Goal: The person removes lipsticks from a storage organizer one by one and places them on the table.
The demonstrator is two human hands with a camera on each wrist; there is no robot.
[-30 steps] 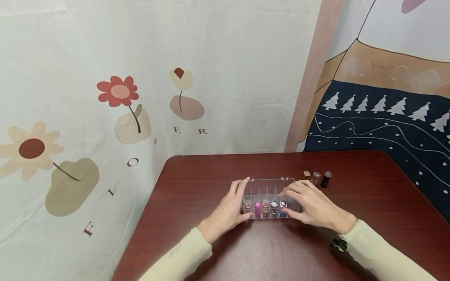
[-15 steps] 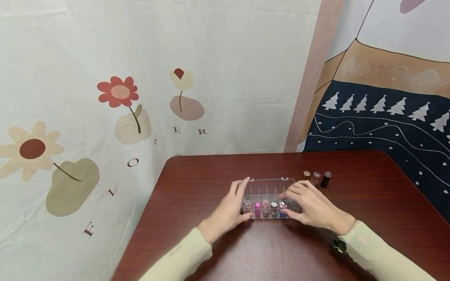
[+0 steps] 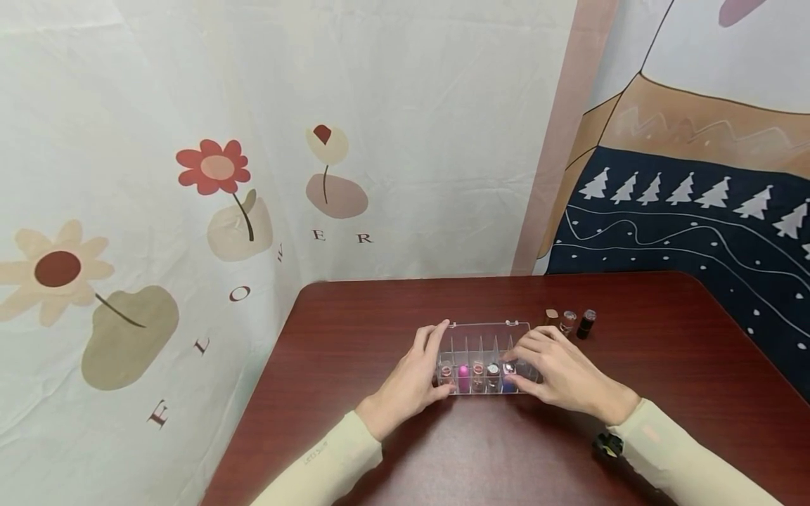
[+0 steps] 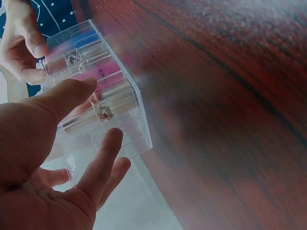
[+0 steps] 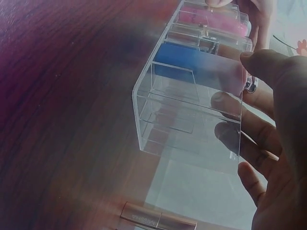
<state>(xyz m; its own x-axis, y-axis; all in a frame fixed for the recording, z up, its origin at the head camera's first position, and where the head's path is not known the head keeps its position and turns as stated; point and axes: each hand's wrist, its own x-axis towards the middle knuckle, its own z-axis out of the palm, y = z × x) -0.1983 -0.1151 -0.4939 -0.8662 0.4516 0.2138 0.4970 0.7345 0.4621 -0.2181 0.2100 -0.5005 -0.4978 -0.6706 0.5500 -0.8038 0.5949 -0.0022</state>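
Observation:
A clear plastic lipstick organizer (image 3: 487,324) with a row of compartments lies on the table. My left hand (image 3: 408,376) holds its left end, the thumb at the front and the fingers along the side. A blue tube with a paler upper part, a lipstick (image 5: 177,62) by its look, stands in a compartment near the right end. At its top, beside a small silver ring, my right hand (image 3: 557,369) pinches it between thumb and forefinger; other fingertips show behind the clear wall. A pink tube (image 3: 464,378) and several other tubes fill compartments to the left.
Behind the right hand stand a brown tube with a gold top (image 3: 552,318), a clear-capped tube (image 3: 568,322) and a black tube (image 3: 586,324). The reddish-brown table (image 3: 367,309) meets hanging printed cloths at the back and left.
The right fingers have shifted very slightly at the blue lipstick's top. The left hand, organizer and three loose tubes stay in place.

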